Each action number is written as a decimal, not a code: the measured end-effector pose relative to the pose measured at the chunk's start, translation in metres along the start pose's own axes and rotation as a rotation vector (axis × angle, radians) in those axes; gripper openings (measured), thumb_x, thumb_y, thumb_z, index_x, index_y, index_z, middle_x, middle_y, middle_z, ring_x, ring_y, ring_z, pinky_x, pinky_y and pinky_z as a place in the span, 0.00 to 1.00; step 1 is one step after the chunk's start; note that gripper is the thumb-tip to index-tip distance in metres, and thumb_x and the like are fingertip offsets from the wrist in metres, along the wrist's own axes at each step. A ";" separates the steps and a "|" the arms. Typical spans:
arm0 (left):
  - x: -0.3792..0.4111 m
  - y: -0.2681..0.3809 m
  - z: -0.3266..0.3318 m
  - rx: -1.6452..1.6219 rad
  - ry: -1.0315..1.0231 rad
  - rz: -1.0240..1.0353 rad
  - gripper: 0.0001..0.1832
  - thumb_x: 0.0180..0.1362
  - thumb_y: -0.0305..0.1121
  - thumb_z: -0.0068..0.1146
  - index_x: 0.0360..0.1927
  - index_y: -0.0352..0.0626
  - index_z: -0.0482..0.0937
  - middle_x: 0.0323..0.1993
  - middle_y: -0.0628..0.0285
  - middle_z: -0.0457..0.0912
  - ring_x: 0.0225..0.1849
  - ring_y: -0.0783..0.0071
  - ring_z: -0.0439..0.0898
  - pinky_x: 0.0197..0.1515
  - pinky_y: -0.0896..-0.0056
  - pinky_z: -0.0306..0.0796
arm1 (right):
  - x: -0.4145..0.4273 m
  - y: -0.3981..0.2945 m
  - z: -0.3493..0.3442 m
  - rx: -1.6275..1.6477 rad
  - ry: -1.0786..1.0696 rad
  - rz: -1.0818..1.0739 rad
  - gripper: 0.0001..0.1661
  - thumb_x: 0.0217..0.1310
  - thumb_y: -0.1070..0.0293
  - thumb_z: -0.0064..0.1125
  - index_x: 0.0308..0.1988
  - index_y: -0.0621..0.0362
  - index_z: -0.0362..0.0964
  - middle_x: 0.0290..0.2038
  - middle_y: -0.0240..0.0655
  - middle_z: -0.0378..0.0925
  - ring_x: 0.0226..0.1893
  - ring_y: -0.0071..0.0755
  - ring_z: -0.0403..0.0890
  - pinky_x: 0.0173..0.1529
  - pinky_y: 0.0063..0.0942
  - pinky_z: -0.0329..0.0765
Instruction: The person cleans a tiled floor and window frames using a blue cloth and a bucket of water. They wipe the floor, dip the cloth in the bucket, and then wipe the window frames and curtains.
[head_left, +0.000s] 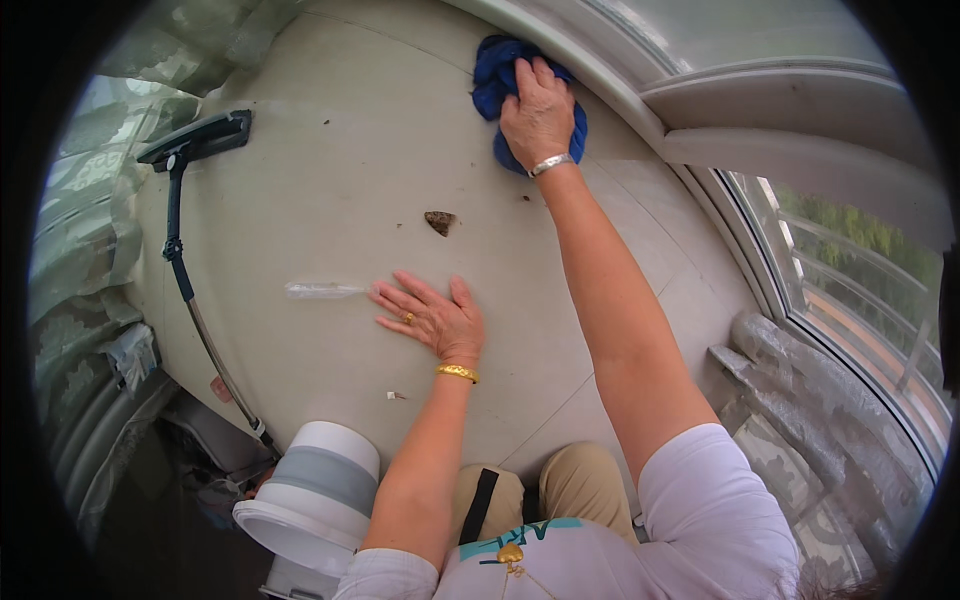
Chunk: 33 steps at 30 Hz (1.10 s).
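My right hand (538, 112) presses a bunched blue cloth (510, 67) onto the tiled floor (315, 202), close to the base of the window frame. Its fingers curl over the cloth, and a silver bracelet circles the wrist. Nearer to me, my left hand (431, 311) rests palm down on the floor with fingers spread. The fingertips meet one end of a narrow clear plastic piece (326, 290); whether they touch it I cannot tell. Between the two hands lies a mottled brown triangular thing (439, 223) resembling a moth. Dark specks (526, 199) dot the tiles.
A flat-headed mop (199, 139) lies along the left side, its pole (217, 352) reaching toward a white and grey bucket (322, 472) by my left arm. Sheer curtains (82, 217) hang at left. A window frame (675, 150) borders the right, with more curtain fabric (817, 420) below.
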<state>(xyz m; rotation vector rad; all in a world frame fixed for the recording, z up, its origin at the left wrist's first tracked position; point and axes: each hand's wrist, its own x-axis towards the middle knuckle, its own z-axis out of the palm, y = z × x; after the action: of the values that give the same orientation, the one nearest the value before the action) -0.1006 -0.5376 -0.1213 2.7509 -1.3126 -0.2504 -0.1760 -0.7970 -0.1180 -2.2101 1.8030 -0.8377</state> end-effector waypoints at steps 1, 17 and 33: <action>-0.001 0.003 0.001 -0.009 0.001 0.009 0.44 0.62 0.54 0.39 0.69 0.29 0.40 0.70 0.37 0.32 0.72 0.41 0.28 0.67 0.38 0.21 | 0.021 -0.014 0.013 -0.006 -0.048 -0.035 0.24 0.45 0.74 0.54 0.47 0.55 0.72 0.50 0.38 0.72 0.46 0.46 0.72 0.55 0.40 0.66; -0.001 0.005 0.001 -0.033 0.017 0.027 0.44 0.61 0.53 0.40 0.69 0.29 0.42 0.70 0.36 0.34 0.73 0.43 0.29 0.68 0.39 0.23 | -0.019 0.054 -0.104 -0.506 0.061 -0.049 0.19 0.46 0.81 0.54 0.44 0.61 0.72 0.44 0.39 0.75 0.42 0.45 0.75 0.47 0.34 0.73; 0.000 -0.001 -0.005 -0.053 0.003 0.000 0.44 0.60 0.52 0.42 0.68 0.28 0.44 0.69 0.34 0.37 0.72 0.40 0.32 0.67 0.36 0.24 | -0.094 -0.026 -0.030 0.055 -0.023 -0.092 0.27 0.43 0.77 0.52 0.49 0.60 0.71 0.51 0.45 0.72 0.43 0.50 0.72 0.52 0.41 0.68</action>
<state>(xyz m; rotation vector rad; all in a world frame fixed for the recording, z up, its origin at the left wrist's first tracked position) -0.0988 -0.5369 -0.1166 2.7062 -1.2861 -0.2770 -0.1800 -0.6949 -0.1105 -2.2733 1.6588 -0.8647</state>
